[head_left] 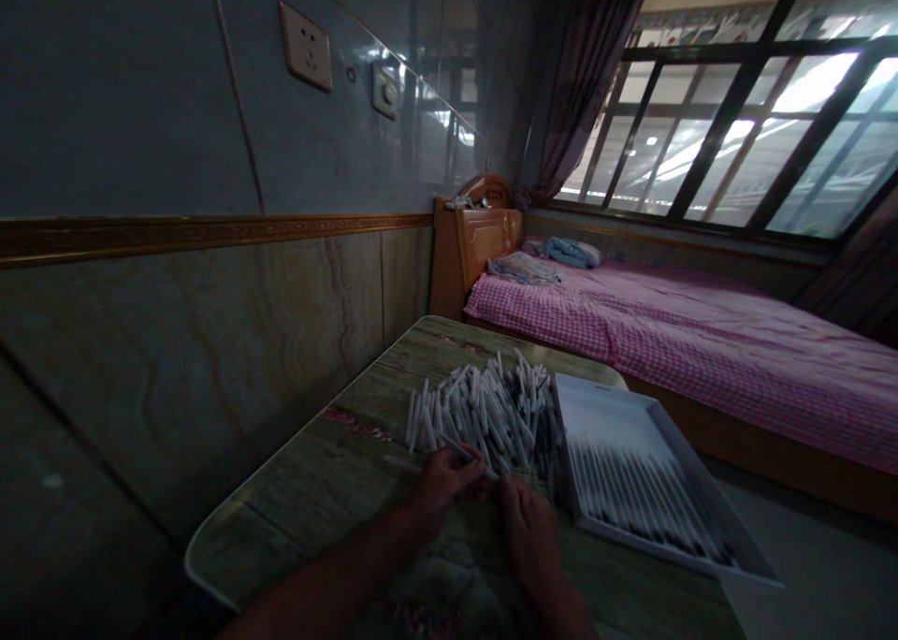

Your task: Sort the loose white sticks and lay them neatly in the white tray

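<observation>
My left hand [443,483] is closed, thumb and fingers pinching a slim white pen-like stick [459,450] that slants down to the right. Close beside it, my right hand [528,520] has its fingers curled at the stick's lower end. Just beyond both hands lies a loose heap of similar white sticks [484,406], some with darker parts. To the right, a shallow white tray [607,401] holds a row of such sticks [638,490] side by side, dark ends toward me. The dim light hides small details.
Everything rests on a table [301,500] with a green, stone-like top and pale rim. A tiled wall [281,312] runs along the left. Behind the table stands a bed [666,341] with a pink checked cover and wooden headboard [484,238]; a window [736,125] is beyond.
</observation>
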